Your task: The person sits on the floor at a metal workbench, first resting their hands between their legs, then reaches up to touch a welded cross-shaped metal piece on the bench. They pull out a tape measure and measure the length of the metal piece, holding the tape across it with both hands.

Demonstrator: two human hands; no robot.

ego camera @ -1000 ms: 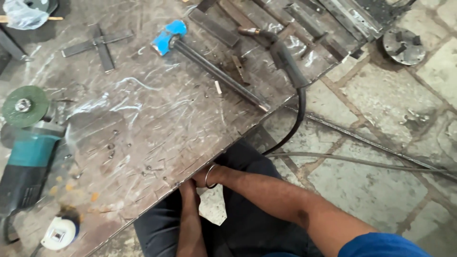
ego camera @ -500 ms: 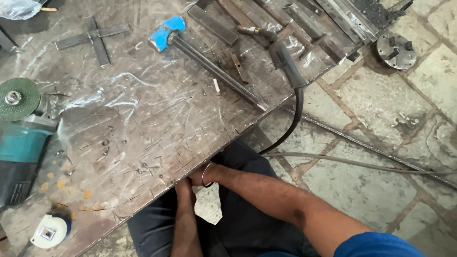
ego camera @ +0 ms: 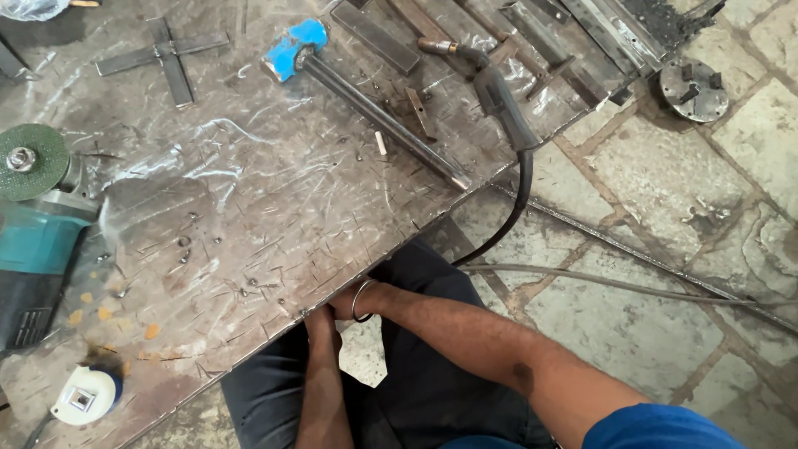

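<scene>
My left hand and my right hand meet at the near edge of a scratched steel table. Their fingers are tucked under the edge and hidden. A thin metal bangle circles my right wrist. Both forearms reach up from over my dark trousers. Nothing held shows. On the tabletop, the nearest things are small metal scraps and weld spatter.
A blue-headed hammer with a long steel handle lies at the back. Beside it a welding torch trails its cable off the edge. A teal angle grinder lies left, a steel cross far left, rods on the stone floor.
The view has drifted slightly, so the table's things sit a little higher in frame. Both hands have stayed at the table edge.
</scene>
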